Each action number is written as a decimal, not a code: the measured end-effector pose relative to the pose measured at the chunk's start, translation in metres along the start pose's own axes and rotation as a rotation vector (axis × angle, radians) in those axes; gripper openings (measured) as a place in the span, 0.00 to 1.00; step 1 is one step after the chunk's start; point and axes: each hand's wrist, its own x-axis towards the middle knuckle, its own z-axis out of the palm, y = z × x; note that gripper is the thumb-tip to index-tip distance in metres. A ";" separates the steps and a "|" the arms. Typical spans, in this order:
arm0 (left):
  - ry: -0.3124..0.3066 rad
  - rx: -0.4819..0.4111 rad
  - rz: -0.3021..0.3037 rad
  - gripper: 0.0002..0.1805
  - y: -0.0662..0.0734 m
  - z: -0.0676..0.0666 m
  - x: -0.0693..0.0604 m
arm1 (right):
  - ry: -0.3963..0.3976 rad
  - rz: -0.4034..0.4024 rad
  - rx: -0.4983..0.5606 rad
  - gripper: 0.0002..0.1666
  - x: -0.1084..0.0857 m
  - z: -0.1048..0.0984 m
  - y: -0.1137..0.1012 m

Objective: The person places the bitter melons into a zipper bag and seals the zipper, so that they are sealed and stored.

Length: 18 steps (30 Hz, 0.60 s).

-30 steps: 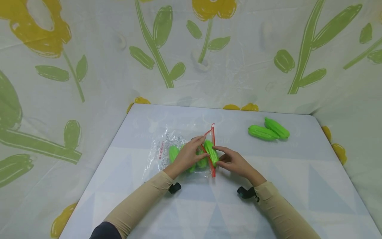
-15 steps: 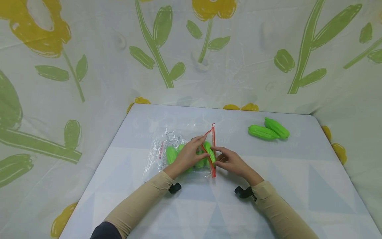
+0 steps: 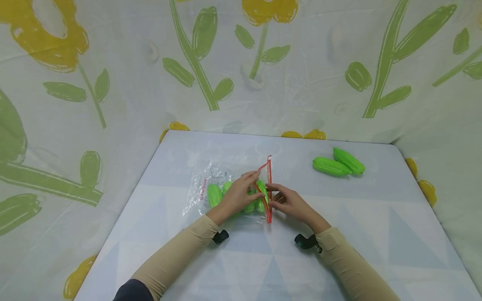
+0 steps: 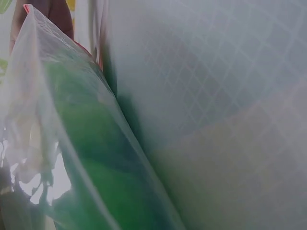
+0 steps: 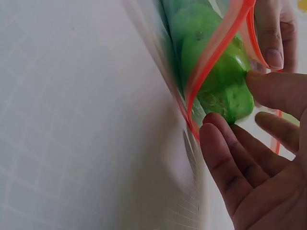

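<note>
A clear zip bag point(image 3: 193, 196) with a red-edged mouth lies on the table, holding several green ridged vegetables point(image 3: 214, 195). My left hand point(image 3: 237, 194) grips the bag's upper layer near the mouth, thumb and fingers apart along the red edge. At the mouth, my right hand point(image 3: 293, 202) touches the end of one green vegetable point(image 5: 225, 81) with the thumb, its other fingers loosely bent beneath. That vegetable lies inside the red rim. The left wrist view shows the bag's film point(image 4: 29, 96) over blurred green shapes.
Two more green vegetables point(image 3: 331, 166) lie touching each other at the back right of the pale patterned table point(image 3: 361, 259). A flower-printed sheet point(image 3: 301, 83) hangs behind and around the table.
The vegetable at the mouth has moved left, deeper into the bag, with my right hand following it. The leftmost vegetable inside has shifted slightly left. My left hand has stayed in place.
</note>
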 end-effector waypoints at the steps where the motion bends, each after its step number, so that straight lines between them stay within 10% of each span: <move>1: -0.001 -0.002 -0.002 0.43 0.000 0.000 0.000 | 0.000 0.007 -0.003 0.33 0.000 0.000 0.000; 18: -0.018 -0.012 -0.024 0.43 0.002 -0.001 0.000 | -0.019 0.038 -0.031 0.30 0.001 0.001 -0.002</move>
